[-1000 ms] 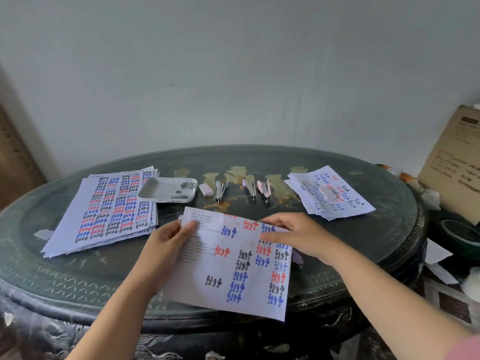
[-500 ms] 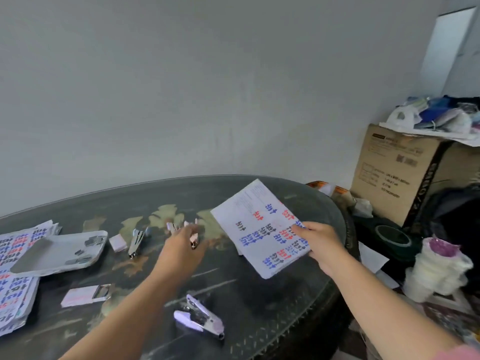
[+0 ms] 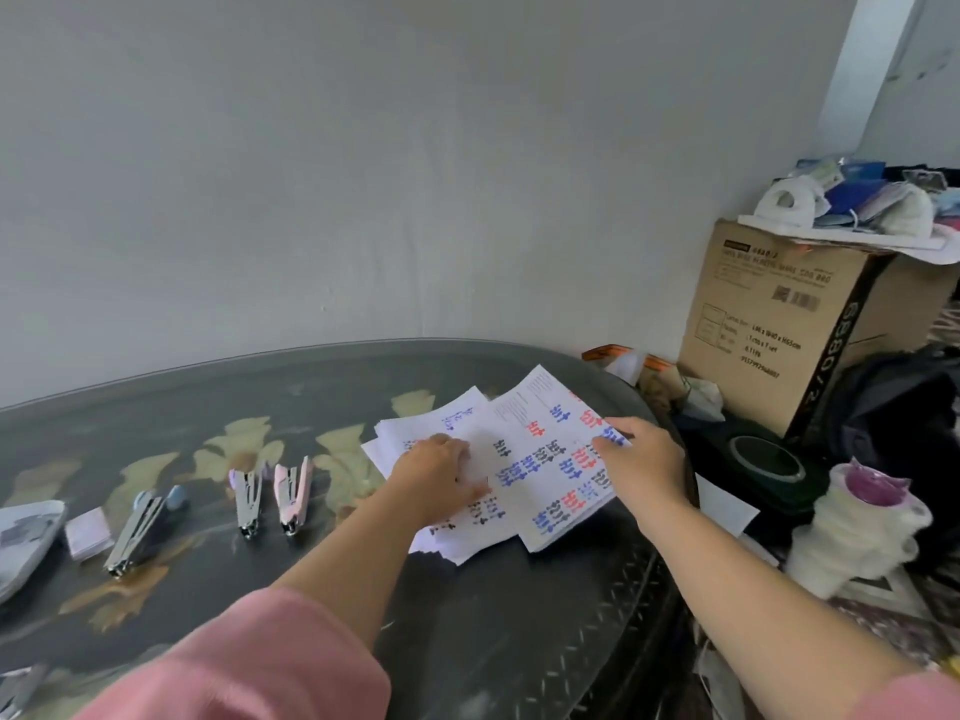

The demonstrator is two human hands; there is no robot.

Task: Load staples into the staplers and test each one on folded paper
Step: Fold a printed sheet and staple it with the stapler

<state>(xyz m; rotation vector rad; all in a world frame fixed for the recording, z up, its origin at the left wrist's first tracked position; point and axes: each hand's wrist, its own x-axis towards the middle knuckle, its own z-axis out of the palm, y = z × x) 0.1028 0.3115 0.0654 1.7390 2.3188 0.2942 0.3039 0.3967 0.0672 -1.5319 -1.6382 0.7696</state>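
The printed sheet (image 3: pixel 545 459) is being gripped at its right edge by the right hand (image 3: pixel 644 459), whose fingers are being curled over the paper, while the left hand (image 3: pixel 441 475) is being laid palm down, fingers loosely extended, on the paper pile (image 3: pixel 410 433) beneath; the two hands are being held apart, one at each side of the sheet. The sheet is being rested crookedly across the pile at the right end of the table (image 3: pixel 519 641), close to the rim. Whether it is folded cannot be told.

Several risks are being judged from this. The sheet is being left askew, so any fold or stapling done from here is at risk of being started off square, with layers slipping as a stapler bites. The pile is being pinned only on its left, so loose leaves may be dragged along with the top sheet and pushed over the table's rim. The blue stapler (image 3: pixel 140 532), the lilac stapler (image 3: pixel 247 493) and the pink stapler (image 3: pixel 293 491) are being left well apart from the paper, on the left, with the staple box (image 3: pixel 88 530) just beside the blue one; in a reach across for them the pink sleeve (image 3: pixel 260 657) may be swept over the row, scattering it. Whether any stapler is loaded cannot be told, so a test press may be yielding nothing
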